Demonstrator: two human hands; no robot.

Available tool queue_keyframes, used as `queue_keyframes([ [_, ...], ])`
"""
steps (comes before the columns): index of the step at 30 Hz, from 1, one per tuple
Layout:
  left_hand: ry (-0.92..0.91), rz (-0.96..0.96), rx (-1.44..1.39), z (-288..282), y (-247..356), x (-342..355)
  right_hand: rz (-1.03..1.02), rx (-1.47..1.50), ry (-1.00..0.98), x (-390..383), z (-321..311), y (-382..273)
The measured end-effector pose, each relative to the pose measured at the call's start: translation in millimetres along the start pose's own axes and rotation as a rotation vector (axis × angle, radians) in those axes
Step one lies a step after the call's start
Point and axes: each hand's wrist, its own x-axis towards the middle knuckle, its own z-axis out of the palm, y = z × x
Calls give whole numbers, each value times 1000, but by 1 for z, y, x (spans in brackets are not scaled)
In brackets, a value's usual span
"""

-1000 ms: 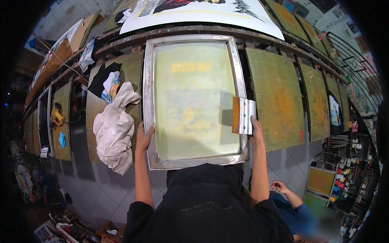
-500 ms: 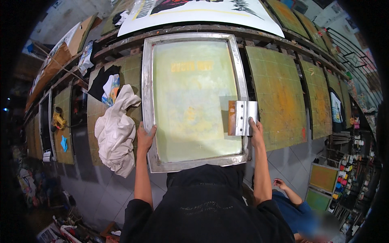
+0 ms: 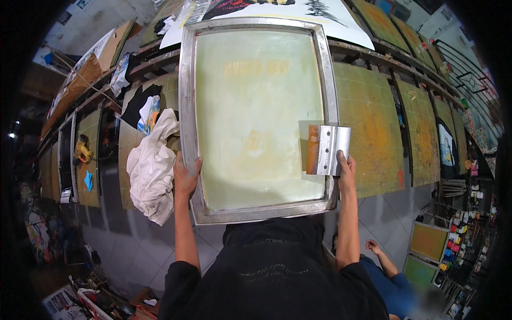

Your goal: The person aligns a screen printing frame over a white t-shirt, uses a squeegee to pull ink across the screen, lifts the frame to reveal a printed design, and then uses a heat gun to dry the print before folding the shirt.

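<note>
A large screen-printing frame point(image 3: 257, 216) with silver edges and pale green mesh, bearing faint yellowish marks, is in front of my body. My left hand point(image 3: 186, 173) grips its left side, thumb along the rim. My right hand point(image 3: 346, 170) is at the right side, closed on a squeegee point(image 3: 328, 143) with a metal handle and amber blade that lies over the frame's edge; whether these fingers also grip the frame is hidden. A crumpled off-white cloth point(image 3: 149, 186) lies just left of my left hand.
Green printing boards point(image 3: 362, 133) line both sides, with dark garments point(image 3: 137, 106) and a yellow tool point(image 3: 82, 149) at left. A large printed white sheet point(image 3: 346, 32) is beyond. A co-worker's hand point(image 3: 373, 246) shows at lower right, near ink pots point(image 3: 456, 234).
The frame has moved forward, up in the picture, and now overlaps the white sheet. Both my hands moved with it. The squeegee shifted slightly upward and right.
</note>
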Motion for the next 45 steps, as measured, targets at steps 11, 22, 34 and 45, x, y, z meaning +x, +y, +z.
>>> queue_keyframes([
  [11,-95,132,-238,78,158,-22,-180,69,95,6,-145,-53],
  [22,-272,359,-196,209,240,-27,-171,80,552,-85,-304,-49],
  [34,-662,296,-345,321,272,-59,-126,-62,864,-192,-386,-68],
  [45,-519,198,-191,408,293,-75,-80,-150,686,-71,-482,-91],
])
